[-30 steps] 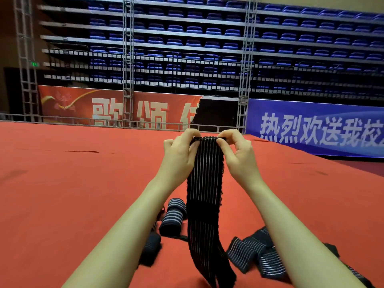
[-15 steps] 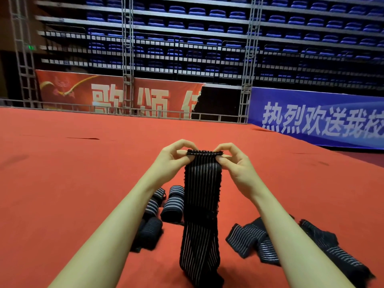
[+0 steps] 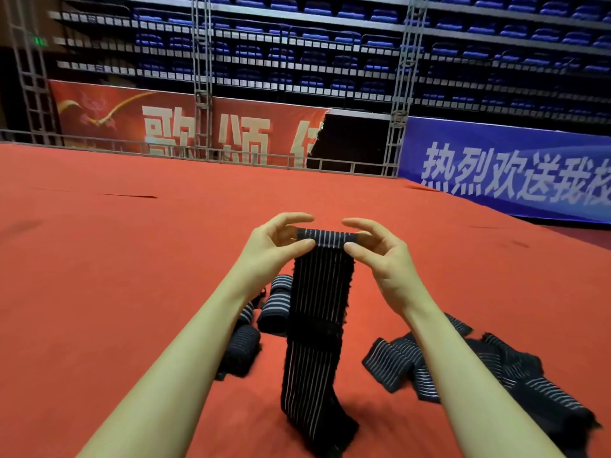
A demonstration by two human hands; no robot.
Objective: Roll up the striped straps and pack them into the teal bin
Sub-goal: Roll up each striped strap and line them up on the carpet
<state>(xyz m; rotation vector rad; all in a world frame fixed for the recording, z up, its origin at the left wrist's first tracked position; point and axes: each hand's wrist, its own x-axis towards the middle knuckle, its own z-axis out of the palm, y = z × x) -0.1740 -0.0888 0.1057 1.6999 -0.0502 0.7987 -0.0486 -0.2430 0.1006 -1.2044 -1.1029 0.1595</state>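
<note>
At the far left, beyond the red carpeted floor [image 3: 99,276], a red banner with pale characters [image 3: 185,127] hangs behind a grey metal rail [image 3: 231,157], with rows of blue stadium seats [image 3: 330,44] stacked above it.

On the carpet under the left forearm lie three rolled dark straps with pale stripes [image 3: 261,322], bunched just beside one another (the nearest one partly hidden by the arm).

The left hand [image 3: 274,249] pinches the left end of a small roll formed at the top of a long dark navy elastic strap with thin white stripes [image 3: 317,325]; its thumb and fingertips close on the strap while the index finger arches above. The strap hangs down from that roll between the two forearms, a plain dark fuzzy band crossing it about halfway, and its lower end reaches the carpet and folds there.

The right hand [image 3: 380,256] mirrors this, its grip pinching the right end of the roll with thumb below and curled fingers behind, the index finger lifted over the top.

Right of the hanging strap, a loose heap of unrolled striped dark straps [image 3: 463,368] sprawls on the carpet, overlapping one another, partly behind the right forearm.

Far right, a blue banner with white characters [image 3: 512,170] stands at the carpet's edge. No bin shows in the head view, so nothing can be told of its contents.
</note>
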